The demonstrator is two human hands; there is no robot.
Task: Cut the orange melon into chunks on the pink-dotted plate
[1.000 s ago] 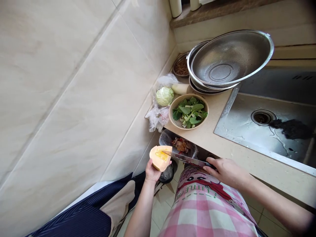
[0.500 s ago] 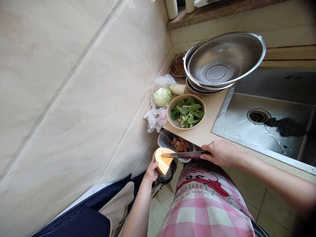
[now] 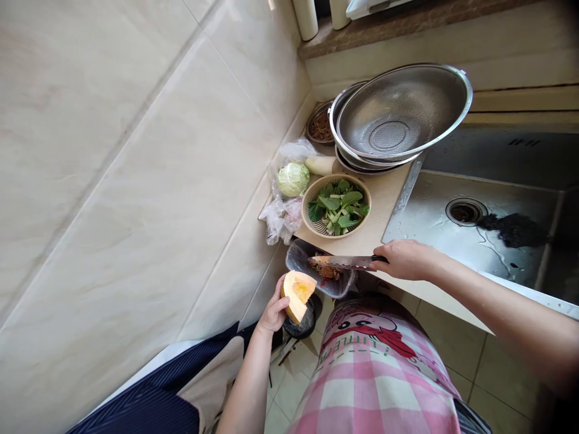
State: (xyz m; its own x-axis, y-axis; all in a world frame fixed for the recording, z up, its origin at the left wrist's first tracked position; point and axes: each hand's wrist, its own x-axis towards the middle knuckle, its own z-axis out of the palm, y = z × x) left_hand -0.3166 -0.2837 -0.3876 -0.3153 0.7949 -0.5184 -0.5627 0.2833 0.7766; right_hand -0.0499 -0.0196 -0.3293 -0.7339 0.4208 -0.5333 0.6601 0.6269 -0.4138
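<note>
Pumpkin wedge [image 3: 295, 306] sat in your left hand [image 3: 273, 310], thumb over the near side and fingers curled behind the rind, so the grip was closed around it, with the pale cut flesh and orange hollow facing up and toward the blade. Your right hand [image 3: 404, 259] was wrapped around the black handle of the kitchen knife [image 3: 348, 262], whose blade pointed left, apart from the flesh, above the plastic-lined scrap bin [image 3: 294, 258]. Since the wedge was held in the air with no board under it, steadiness seemed to depend on that left hold alone; keeping the thumb low on the rind, out of the blade's line, looked the safer way, and short, light strokes in the hollow would have suited it better than hard pushes. Holding the wedge nearer the bin, which lay just beyond it and held food scraps, would likely have caught drips or loose bits. Above the bin, the basket [image 3: 304, 222] of leafy greens [image 3: 340, 206] stood close to the counter [image 3: 379, 226] edge, so a low right elbow and wrist seemed sensible.
</note>
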